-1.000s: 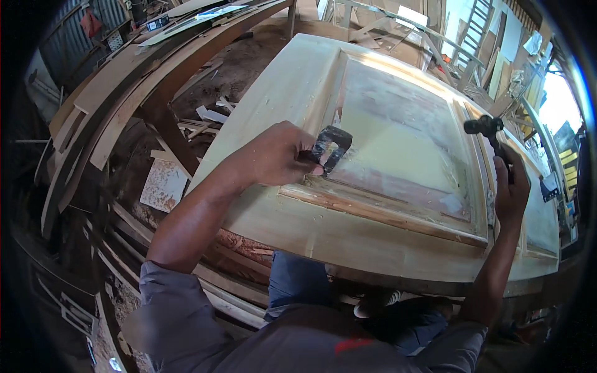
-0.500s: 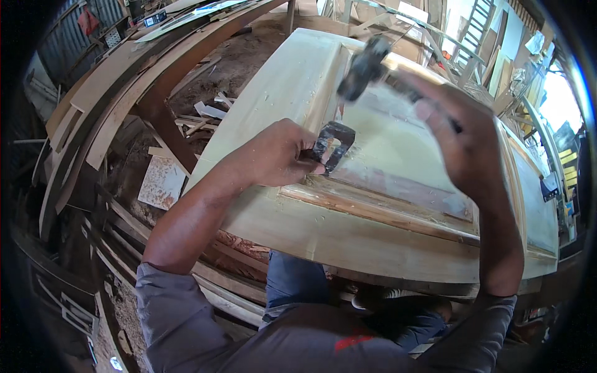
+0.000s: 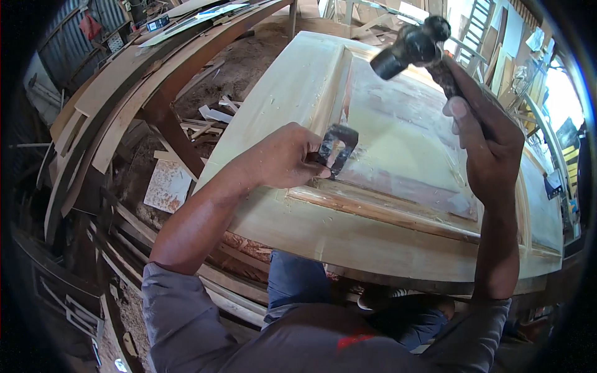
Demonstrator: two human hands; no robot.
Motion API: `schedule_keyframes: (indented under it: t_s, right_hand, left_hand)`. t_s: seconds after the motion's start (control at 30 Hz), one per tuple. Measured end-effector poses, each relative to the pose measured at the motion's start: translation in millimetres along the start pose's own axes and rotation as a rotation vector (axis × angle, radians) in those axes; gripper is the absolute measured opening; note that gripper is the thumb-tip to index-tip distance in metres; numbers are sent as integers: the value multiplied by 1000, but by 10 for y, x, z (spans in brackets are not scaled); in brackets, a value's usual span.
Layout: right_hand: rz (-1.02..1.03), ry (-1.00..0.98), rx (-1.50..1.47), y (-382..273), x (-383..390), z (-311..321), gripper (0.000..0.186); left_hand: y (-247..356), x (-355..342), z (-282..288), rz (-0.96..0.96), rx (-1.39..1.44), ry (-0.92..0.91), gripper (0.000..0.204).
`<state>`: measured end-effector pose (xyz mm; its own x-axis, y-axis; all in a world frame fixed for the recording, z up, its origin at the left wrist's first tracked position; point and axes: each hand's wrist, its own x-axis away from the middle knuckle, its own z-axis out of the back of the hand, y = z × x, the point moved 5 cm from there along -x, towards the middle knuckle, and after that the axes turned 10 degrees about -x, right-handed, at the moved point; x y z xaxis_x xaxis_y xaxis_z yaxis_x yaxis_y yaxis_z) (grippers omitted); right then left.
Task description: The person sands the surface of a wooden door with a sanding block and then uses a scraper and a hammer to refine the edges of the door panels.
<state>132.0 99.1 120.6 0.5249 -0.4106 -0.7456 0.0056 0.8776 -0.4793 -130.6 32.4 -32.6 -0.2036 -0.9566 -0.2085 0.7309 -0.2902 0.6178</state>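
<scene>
My left hand [image 3: 291, 155] grips a dark, worn block-like tool [image 3: 339, 149] with a squarish opening in its upper face. I cannot make out its exact kind. It stands at the near left corner of a recessed panel in a pale wooden door [image 3: 373, 227]. My fingers wrap its near side and hide part of it. My right hand [image 3: 485, 137] is closed round the handle of a ball-peen hammer [image 3: 410, 50]. The hammer is raised over the door's far right part, its dark head apart from the block-like tool. Wood shavings lie scattered on the door.
Long boards [image 3: 124, 118] rest on a bench frame at the left. A stained white board [image 3: 168, 185] and wood offcuts lie on the ground beside the door. Beams run under the door's near edge. Planks and a ladder [image 3: 479, 22] stand at the back right.
The hammer has swung up and to the right, away from the block-like tool, as my right hand lifts and tilts back. My left hand keeps its hold in nearly the same place.
</scene>
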Motion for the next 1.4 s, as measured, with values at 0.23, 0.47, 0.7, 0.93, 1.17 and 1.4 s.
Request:
schedule_keyframes:
  t_s: [0.23,0.47,0.7,0.93,1.17,1.4]
  right_hand:
    - [-90,4,215,184,344,269,41]
    - [-158,89,188,343,481,401,40]
    - [-130,3,228,336,489,303,40]
    - [-72,-183,209,189,483,152,41]
    - [-193,-199,371,124,950,925,39]
    - [-569,102,519,222,2141,2005,35]
  left_hand:
    - [-89,-36,-36,-8,177,88,18]
    - [-49,-30,-53,-63,148,80,18]
    - [-20,-11,-42,-4,92,63,17]
    - [62,-13,-7,-93,-60,-19,17]
    - [59,-8,-59,0,48,10,12]
    - [285,-10,-23,-87,-34,154,11]
